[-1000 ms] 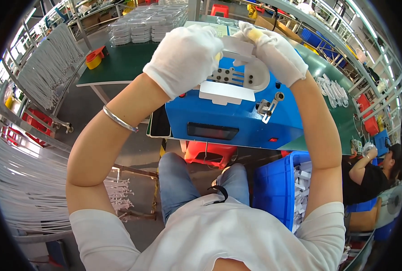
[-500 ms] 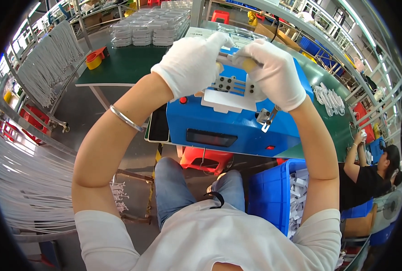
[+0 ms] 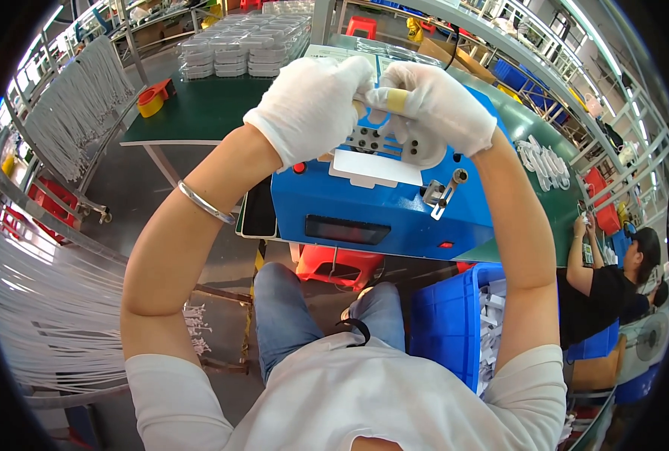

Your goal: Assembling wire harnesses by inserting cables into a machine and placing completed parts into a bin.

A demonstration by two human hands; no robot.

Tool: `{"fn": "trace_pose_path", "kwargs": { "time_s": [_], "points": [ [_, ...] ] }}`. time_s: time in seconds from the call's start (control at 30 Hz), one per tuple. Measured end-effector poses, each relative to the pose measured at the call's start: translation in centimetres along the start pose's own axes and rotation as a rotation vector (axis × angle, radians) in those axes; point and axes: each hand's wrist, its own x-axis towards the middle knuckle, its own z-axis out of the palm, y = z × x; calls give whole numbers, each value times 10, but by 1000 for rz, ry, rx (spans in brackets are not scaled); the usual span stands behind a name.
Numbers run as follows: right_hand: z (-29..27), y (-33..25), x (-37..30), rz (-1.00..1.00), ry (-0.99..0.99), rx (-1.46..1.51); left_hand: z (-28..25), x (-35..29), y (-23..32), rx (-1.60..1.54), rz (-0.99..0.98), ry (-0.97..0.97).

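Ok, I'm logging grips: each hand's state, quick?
Left hand: fingers curled; whether it grips anything can't be told.
Right hand: fingers bent; grip can't be told either.

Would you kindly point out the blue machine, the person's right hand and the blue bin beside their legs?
Blue machine (image 3: 402,204): head view, on the blue casing facing the person.
Right hand (image 3: 443,105): head view, on the back of the hand.
Blue bin (image 3: 441,323): head view, on its outer side wall.
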Motion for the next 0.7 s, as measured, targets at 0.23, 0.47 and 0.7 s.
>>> {"fn": "trace_pose_path", "kwargs": {
  "time_s": [0.23,0.47,0.7],
  "points": [
    [-8,44,-23,-128,152,521,28,-55,-14,-301,-214,520],
    [-5,42,-26,-375,58,219,65,-64,17,-653,-242,708],
    [-8,20,-27,-193,53,-117,100,-114,47,-1207,-536,526]
  ]
}}
